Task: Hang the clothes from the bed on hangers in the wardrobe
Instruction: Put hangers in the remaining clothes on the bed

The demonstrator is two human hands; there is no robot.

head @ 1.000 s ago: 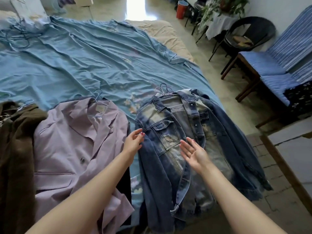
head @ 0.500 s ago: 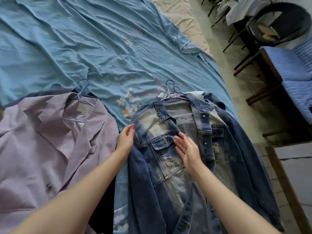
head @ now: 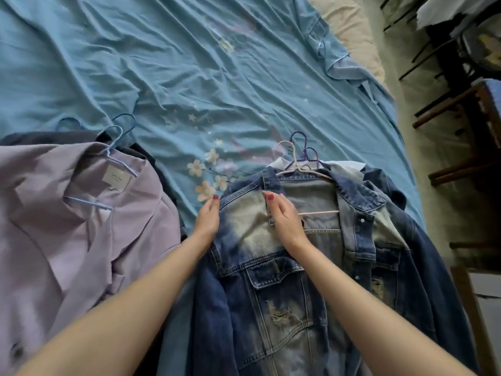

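Hands on the denim jacket [head: 292, 267], at its collar end. The left hand [head: 207, 221] curls over the outer edge of the jacket's shoulder, fingers closed on the cloth; the right hand [head: 284, 218] pinches the front placket just below the collar. The jacket lies face up directly ahead of the person, long axis running from collar (far) to hem (near), with both hands about equally close to it. A white hanger [head: 298, 169] sits inside the collar, its hook pointing away from the person; a darker hook lies touching it. Any lift probably has to come from that far end. Left of the jacket, apart from it, lies a lilac blazer [head: 67, 226] on a blue hanger [head: 119, 156]. Both rest on the bed [head: 189, 77], spread with a rumpled blue sheet. Chairs [head: 461, 109] stand to the right; no wardrobe shows.
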